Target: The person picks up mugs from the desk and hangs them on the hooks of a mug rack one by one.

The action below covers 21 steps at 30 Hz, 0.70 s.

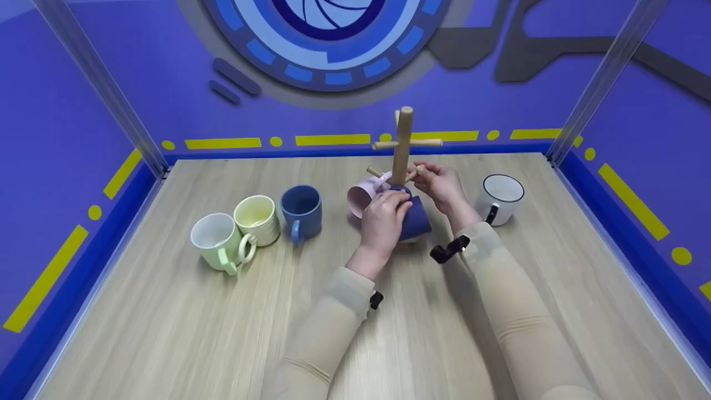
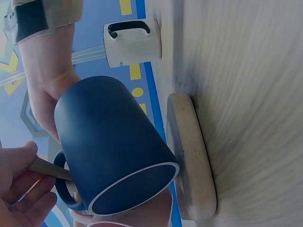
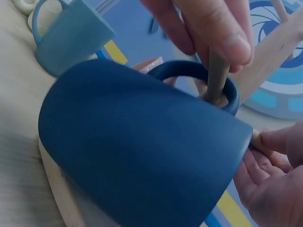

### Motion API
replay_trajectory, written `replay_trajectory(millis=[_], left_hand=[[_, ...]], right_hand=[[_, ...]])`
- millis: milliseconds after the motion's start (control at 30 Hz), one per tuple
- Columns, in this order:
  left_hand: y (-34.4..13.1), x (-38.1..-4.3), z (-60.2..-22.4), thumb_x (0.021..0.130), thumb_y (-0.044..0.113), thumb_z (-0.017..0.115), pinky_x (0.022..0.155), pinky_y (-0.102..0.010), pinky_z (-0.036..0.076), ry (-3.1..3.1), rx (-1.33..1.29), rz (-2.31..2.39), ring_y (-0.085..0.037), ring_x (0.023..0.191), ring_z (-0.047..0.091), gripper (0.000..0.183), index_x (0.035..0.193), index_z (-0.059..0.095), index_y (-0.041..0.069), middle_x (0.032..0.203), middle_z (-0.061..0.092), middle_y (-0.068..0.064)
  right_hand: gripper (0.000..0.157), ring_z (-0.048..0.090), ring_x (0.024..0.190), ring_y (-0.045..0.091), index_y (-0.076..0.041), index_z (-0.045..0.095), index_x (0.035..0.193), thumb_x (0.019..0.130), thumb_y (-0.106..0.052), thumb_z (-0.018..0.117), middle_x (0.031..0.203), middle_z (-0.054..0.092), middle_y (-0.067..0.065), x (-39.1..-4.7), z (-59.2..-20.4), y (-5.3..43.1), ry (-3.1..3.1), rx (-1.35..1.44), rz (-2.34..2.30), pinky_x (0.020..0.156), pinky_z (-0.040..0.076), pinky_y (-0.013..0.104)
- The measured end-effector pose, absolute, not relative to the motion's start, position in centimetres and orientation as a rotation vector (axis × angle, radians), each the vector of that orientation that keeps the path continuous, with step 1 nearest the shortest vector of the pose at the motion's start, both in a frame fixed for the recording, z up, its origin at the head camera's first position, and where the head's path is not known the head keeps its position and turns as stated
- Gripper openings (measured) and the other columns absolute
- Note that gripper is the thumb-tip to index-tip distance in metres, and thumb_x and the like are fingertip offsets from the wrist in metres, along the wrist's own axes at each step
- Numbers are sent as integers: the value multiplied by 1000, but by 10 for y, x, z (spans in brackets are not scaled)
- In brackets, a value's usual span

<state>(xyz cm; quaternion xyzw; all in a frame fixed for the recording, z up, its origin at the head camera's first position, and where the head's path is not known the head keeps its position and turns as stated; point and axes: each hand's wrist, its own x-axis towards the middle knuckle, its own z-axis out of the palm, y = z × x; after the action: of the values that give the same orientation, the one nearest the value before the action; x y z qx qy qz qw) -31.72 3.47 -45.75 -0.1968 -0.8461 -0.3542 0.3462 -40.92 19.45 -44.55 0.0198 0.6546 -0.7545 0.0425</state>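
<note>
Dark blue mug [image 1: 415,221] tilted, handle [image 3: 182,69] around peg [image 3: 218,79] of wooden rack [image 1: 402,150]

The sleeved left forearm [image 1: 328,330] is slanting toward the far right, and the left grip [image 1: 384,215] is pinching with thumb and fingers, its back facing up. The right forearm [image 1: 519,311] is slanting toward the far left. The right grip [image 1: 442,188], sitting farther and to the right, is pinching likewise.
</note>
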Motion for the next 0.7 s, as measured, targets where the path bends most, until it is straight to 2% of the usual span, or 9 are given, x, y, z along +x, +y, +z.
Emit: replay_trajectory(millis=[100,233,333,467,700], left_hand=[[33,-317,-457,91,14,77,93,-29,58,-2195,-511,-949,-20,102,74,14,101,80,5,105,80,-6],[26,-319,-455,91,13,77,96,-28,58,-2213,-509,-1038,-20,104,75,14,102,80,5,106,80,-7],[21,-321,-454,91,11,77,98,-29,57,-2235,-493,-1114,-20,105,76,14,103,80,4,108,80,-8],[14,-323,-451,91,9,77,98,-31,58,-2272,-445,-1199,-22,106,75,14,103,80,3,107,80,-10],[4,-329,-448,92,6,76,95,-33,60,-2295,-336,-1344,-23,105,76,12,103,81,3,104,80,-9]], right_hand=[[26,73,88,3,0,59,129,107,-12,54,93,77,-9,-407,-448,197,1997,38,-2346,82,59,19],[15,74,90,3,-6,62,118,106,-12,55,95,78,-8,-401,-452,202,1950,8,-2403,88,60,21],[20,75,90,3,0,59,123,106,-12,55,93,78,-10,-396,-456,204,1946,-12,-2429,92,59,24],[31,74,91,3,8,52,130,106,-11,55,94,76,-10,-389,-461,205,1972,-27,-2469,89,59,21],[8,72,92,3,-2,59,109,102,-3,61,93,76,-8,-374,-472,200,2003,-25,-2609,85,59,17]])
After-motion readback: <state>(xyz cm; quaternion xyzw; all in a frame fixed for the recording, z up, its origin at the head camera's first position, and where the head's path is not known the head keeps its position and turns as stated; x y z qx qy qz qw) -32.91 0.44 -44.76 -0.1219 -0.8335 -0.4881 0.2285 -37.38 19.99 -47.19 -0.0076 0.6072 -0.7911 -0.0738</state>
